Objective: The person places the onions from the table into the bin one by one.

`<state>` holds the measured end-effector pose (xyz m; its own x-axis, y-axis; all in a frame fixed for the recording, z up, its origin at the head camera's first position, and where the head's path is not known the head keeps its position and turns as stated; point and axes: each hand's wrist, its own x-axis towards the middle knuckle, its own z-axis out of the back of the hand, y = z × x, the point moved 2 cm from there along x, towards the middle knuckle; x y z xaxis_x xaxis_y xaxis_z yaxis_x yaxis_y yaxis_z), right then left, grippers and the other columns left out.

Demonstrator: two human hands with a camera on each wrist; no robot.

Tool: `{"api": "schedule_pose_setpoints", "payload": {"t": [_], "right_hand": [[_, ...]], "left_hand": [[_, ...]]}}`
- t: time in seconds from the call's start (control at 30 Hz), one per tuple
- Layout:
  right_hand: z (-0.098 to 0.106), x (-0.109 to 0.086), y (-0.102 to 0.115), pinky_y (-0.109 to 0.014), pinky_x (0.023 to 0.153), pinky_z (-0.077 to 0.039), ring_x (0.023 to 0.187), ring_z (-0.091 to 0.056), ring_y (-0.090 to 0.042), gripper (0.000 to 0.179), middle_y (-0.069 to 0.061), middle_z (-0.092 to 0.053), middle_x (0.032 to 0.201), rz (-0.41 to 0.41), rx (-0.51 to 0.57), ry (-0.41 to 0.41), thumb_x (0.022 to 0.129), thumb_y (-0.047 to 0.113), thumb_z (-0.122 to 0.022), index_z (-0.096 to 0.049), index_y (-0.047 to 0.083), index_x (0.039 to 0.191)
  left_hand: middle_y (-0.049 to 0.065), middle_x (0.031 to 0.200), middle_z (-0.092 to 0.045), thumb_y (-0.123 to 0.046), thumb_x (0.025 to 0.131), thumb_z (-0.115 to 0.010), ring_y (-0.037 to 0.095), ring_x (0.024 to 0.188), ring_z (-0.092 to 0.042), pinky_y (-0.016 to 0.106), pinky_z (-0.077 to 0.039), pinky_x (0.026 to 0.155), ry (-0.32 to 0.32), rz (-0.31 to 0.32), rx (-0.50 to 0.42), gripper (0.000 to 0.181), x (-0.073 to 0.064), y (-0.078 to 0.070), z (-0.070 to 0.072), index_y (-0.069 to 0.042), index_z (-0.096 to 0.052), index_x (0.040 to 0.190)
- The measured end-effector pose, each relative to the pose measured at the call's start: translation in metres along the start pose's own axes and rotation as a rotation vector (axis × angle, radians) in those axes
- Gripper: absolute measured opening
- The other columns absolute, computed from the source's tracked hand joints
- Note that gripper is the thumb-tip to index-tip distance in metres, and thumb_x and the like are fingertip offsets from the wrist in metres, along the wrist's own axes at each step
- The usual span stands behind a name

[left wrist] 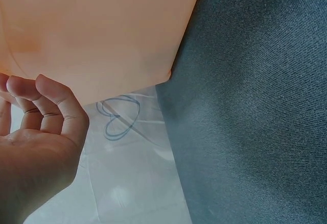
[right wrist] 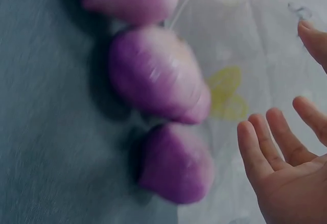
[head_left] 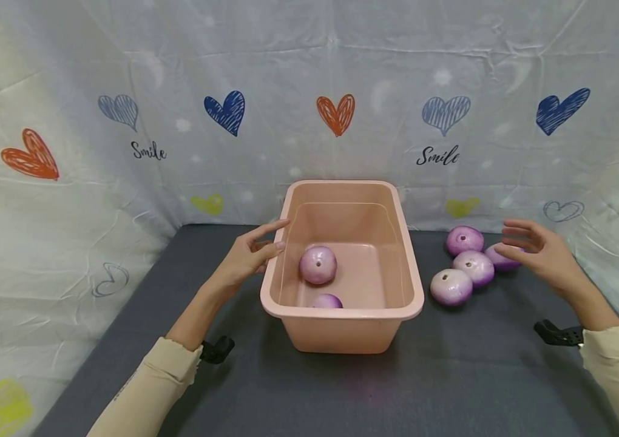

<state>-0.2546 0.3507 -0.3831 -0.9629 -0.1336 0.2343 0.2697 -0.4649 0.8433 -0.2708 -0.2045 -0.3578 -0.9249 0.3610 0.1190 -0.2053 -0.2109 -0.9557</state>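
Though wrinkly, curtain (head_left: 287, 73) behind tub (head_left: 342, 335)

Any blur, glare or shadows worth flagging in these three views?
Right wrist: the round purple-and-white onions look blurred; head: small glare spots on them, soft shadow by the pink plastic rectangular tub; left wrist: weave discernible on the dark grey cloth.

Curtained booth, heart-printed sheeting (head_left: 287, 152)
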Motion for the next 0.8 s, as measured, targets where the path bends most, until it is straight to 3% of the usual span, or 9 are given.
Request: {"api": "schedule_pose_setpoints", "payload": {"t": [0.1,0.2,0.3,0.47,0.53,0.6,0.7,0.8], "right_hand": [[0.005,-0.002,-0.009,-0.013,0.081,-0.045,0.116,-0.055,-0.01,0.061,-0.004,-0.05,0.138,-0.028,-0.051,-0.029,0.098,0.015,-0.071,-0.043,0.01,0.152],[0.007,-0.003,-0.017,-0.011,0.081,-0.044,0.126,-0.051,-0.032,0.064,-0.019,-0.045,0.144,-0.041,-0.084,-0.042,0.098,0.017,-0.072,-0.039,0.007,0.153],[0.009,-0.004,-0.025,-0.009,0.079,-0.043,0.13,-0.043,-0.048,0.068,-0.029,-0.038,0.148,-0.057,-0.099,-0.053,0.099,0.018,-0.071,-0.036,0.005,0.155],[0.013,-0.003,-0.036,-0.008,0.076,-0.041,0.134,-0.035,-0.055,0.077,-0.035,-0.03,0.152,-0.113,-0.1,-0.059,0.099,0.022,-0.072,-0.028,0.001,0.159],[0.012,-0.002,-0.041,-0.021,0.091,-0.045,0.136,-0.031,-0.056,0.083,-0.035,-0.025,0.155,-0.147,-0.099,-0.051,0.099,0.026,-0.072,-0.022,-0.001,0.16],[0.011,-0.001,-0.046,-0.042,0.103,-0.042,0.138,-0.028,-0.057,0.088,-0.036,-0.02,0.157,-0.179,-0.097,-0.043,0.098,0.028,-0.072,-0.017,-0.003,0.16],[0.009,0.001,-0.053,-0.072,0.101,-0.028,0.139,-0.023,-0.058,0.092,-0.037,-0.013,0.158,-0.22,-0.079,-0.027,0.099,0.03,-0.07,-0.011,-0.005,0.16],[0.008,0.003,-0.059,-0.073,0.101,-0.025,0.138,-0.023,-0.061,0.093,-0.04,-0.01,0.157,-0.242,-0.068,-0.012,0.1,0.031,-0.069,-0.008,-0.006,0.159]], "left_hand": [[0.03,0.125,-0.061,-0.025,0.102,-0.066,0.016,0.073,-0.055,0.029,-0.046,0.064,-0.001,-0.001,-0.006,0.053,0.0,0.0,0.0,-0.024,-0.051,0.153],[0.03,0.126,-0.061,-0.025,0.101,-0.067,0.016,0.078,-0.06,0.029,-0.05,0.068,-0.002,0.0,-0.008,0.054,0.0,0.0,0.0,-0.024,-0.051,0.153],[0.03,0.127,-0.061,-0.025,0.102,-0.066,0.016,0.073,-0.057,0.029,-0.048,0.066,0.003,-0.004,-0.016,0.054,0.0,-0.001,0.0,-0.024,-0.05,0.153],[0.028,0.126,-0.062,-0.025,0.102,-0.065,0.015,0.065,-0.048,0.029,-0.044,0.063,0.009,-0.012,-0.023,0.053,0.0,-0.001,0.0,-0.023,-0.05,0.153],[0.027,0.127,-0.062,-0.025,0.102,-0.065,0.015,0.069,-0.052,0.029,-0.047,0.065,0.009,-0.011,-0.022,0.053,0.0,0.0,0.0,-0.023,-0.05,0.153],[0.025,0.128,-0.063,-0.026,0.102,-0.066,0.017,0.074,-0.056,0.031,-0.049,0.068,0.009,-0.007,-0.016,0.053,0.0,0.0,0.0,-0.023,-0.05,0.153],[0.024,0.131,-0.061,-0.026,0.102,-0.066,0.023,0.089,-0.064,0.035,-0.053,0.073,0.013,-0.007,-0.016,0.054,0.001,0.001,0.0,-0.022,-0.05,0.153],[0.026,0.133,-0.059,-0.025,0.102,-0.066,0.028,0.101,-0.065,0.038,-0.055,0.076,0.016,-0.008,-0.021,0.054,0.0,0.002,0.001,-0.021,-0.05,0.154]]}}
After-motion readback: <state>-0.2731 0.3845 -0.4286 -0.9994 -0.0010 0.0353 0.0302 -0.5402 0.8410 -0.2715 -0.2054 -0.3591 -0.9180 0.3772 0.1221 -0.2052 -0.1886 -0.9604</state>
